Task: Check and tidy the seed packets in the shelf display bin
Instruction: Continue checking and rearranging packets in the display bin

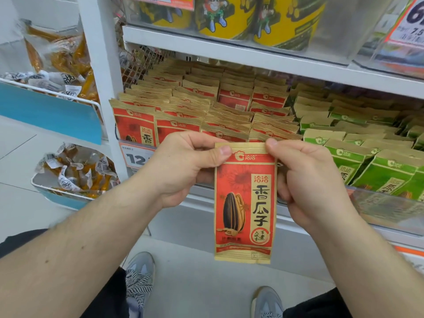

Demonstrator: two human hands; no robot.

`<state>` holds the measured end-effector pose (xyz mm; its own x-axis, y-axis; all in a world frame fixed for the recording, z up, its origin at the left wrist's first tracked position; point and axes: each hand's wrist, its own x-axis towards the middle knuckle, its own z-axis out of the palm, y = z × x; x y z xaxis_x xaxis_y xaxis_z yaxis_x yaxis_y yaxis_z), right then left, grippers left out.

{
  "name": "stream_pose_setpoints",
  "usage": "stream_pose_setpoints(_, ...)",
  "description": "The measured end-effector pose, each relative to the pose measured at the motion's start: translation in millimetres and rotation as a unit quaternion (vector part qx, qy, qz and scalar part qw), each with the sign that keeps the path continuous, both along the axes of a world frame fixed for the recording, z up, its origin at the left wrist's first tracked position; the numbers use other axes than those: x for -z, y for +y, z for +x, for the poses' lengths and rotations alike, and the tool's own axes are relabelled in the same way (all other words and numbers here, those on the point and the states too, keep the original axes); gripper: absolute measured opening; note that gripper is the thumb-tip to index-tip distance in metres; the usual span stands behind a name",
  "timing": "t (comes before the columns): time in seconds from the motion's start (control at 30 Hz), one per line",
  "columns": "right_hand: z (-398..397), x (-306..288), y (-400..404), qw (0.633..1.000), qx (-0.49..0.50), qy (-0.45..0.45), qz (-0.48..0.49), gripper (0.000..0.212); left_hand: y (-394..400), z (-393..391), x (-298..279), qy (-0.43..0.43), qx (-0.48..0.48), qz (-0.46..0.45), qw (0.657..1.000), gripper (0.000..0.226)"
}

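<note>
Both hands hold one red seed packet [245, 203] upright in front of the shelf, clear of the bin. The left hand [183, 166] pinches the packet's top left corner, thumb on the front of the sealed strip and fingers curled behind. The right hand [307, 177] pinches the top right corner the same way, thumb tip at the strip's edge. The packet hangs straight down from the two grips, its printed face with the black sunflower seed toward the camera.

At 12 o'clock from the packet sits the display bin [390, 210], a clear-fronted tray on the middle shelf. Its left part is filled with rows of matching red packets [206, 104], standing on edge and leaning back, several of them tilted and overlapping unevenly. At 2 o'clock, the bin's right part carries green packets [358, 157] of the same brand, also in leaning rows. A price tag [135, 157] hangs on the shelf edge at 9 o'clock, partly behind the left hand.

On the shelf above, at 12 o'clock, yellow tubs [284, 21] stand in a clear holder. Far out at 9 and 10 o'clock, two wire baskets [68, 193] with blue fronts are heaped with small orange-wrapped snacks [75, 171]. Grey shoes [140, 271] show at 6 o'clock.
</note>
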<state>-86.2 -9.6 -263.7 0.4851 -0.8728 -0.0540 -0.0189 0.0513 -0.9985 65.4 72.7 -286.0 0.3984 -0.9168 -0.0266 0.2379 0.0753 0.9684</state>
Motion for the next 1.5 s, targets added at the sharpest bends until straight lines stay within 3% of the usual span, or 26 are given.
stream_pose_setpoints(0.43,-4,-3,-7,1.0,0.0,-0.012,-0.009,0.031,-2,-8,8,-0.053,0.027,0.04,0.997,0.031)
stream_pose_setpoints(0.67,-10,0,-9,0.981,-0.131,0.134,-0.054,0.03,-3,0,1,-0.001,-0.03,0.019,0.999,0.032)
stream_pose_setpoints(0.83,-10,5,-16,0.993,-0.076,0.074,-0.044,0.035,2,-3,2,0.0,0.094,0.047,0.994,0.037)
stream_pose_setpoints(1.07,-21,2,-24,0.968,-0.198,0.139,-0.062,0.044,1,1,0,0.011,0.052,0.005,0.999,0.033)
stream_pose_setpoints(1.3,-22,2,-23,0.972,-0.222,0.075,-0.024,0.033,3,10,2,0.054,0.129,0.005,0.99,0.033)
stream_pose_setpoints(1.5,-24,6,-30,0.964,-0.259,0.061,-0.025,0.046,2,13,4,0.047,0.128,0.005,0.991,0.031)
